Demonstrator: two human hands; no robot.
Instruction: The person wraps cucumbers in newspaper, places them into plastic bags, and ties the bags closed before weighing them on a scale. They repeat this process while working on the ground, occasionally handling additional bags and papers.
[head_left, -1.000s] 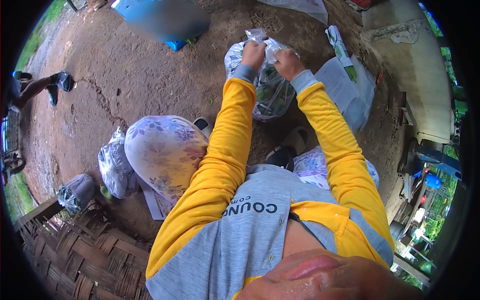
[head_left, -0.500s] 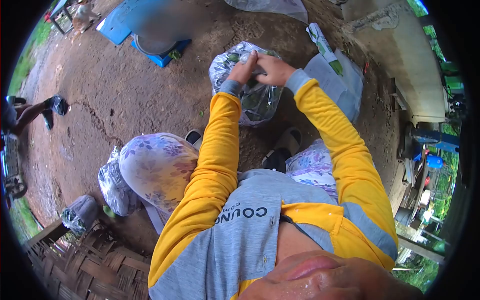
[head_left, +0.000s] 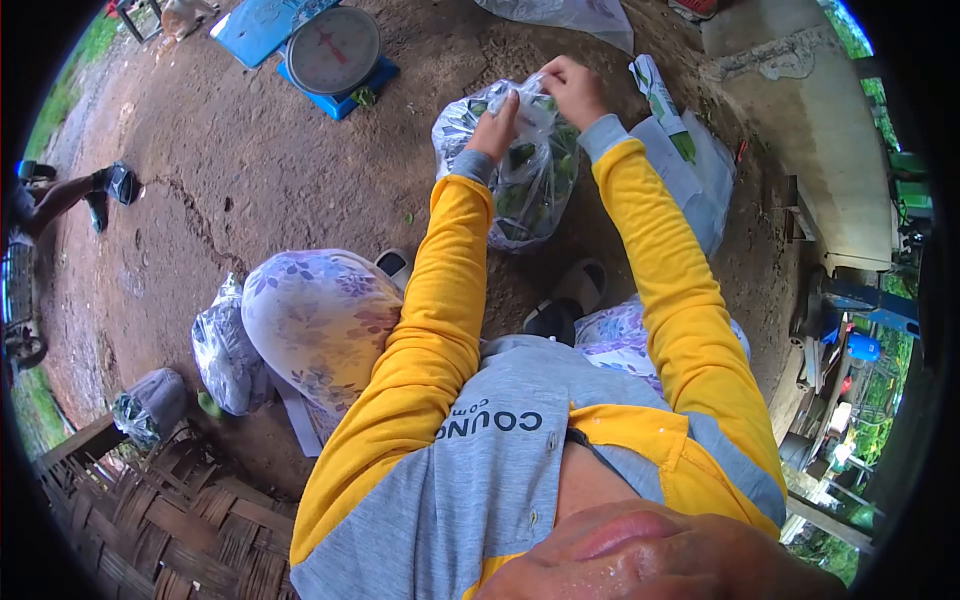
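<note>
A clear plastic bag (head_left: 532, 195) filled with green produce stands on the dirt ground in front of my feet. The exact kind of produce is hard to make out through the plastic. My left hand (head_left: 494, 128) is closed on the gathered plastic at the bag's near left side, thumb pointing up. At the far right of the bag's top, my right hand (head_left: 577, 92) pinches the plastic between its fingers. The two hands are apart, with crumpled film between them.
A blue weighing scale (head_left: 335, 55) with a round pan stands at far left beside a blue board (head_left: 262, 30). Plastic sheets (head_left: 690, 165) and a rolled printed bag (head_left: 660, 105) lie right. Filled bags (head_left: 226, 350) and a woven basket (head_left: 190, 520) are near left. Another person's leg (head_left: 65, 200) shows left.
My hands were together at the top of the bag; they have separated, the right moving up and right. The view has shifted slightly, and the scale's pan now shows clearly.
</note>
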